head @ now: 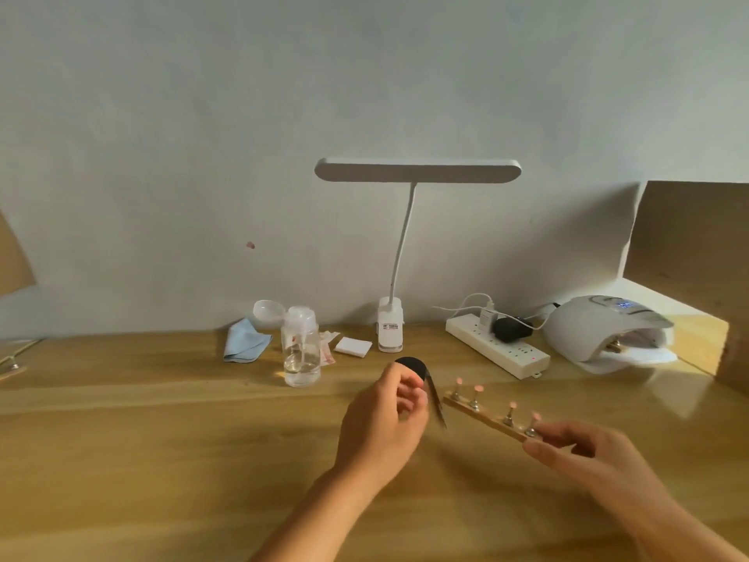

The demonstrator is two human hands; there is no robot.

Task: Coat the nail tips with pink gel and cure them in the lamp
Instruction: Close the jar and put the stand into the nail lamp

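A wooden strip [480,416] carries several pink nail tips [478,389] on small metal stands. My right hand [583,444] pinches the strip's near right end and holds it just above the desk. My left hand [385,415] grips a thin dark brush [437,403] under a black cap [411,365], its tip pointing down beside the strip's left end. The white curing lamp [600,330] sits at the back right with its opening facing me and a blue display lit on top. Something metallic shows inside the opening, too small to identify.
A clear pump bottle [301,350], a blue cloth [245,342], a white lid [268,312] and white pads [352,346] stand at the back centre. A clip-on desk lamp [391,330] and a power strip [498,346] sit by the wall. A cardboard box [697,253] rises at far right.
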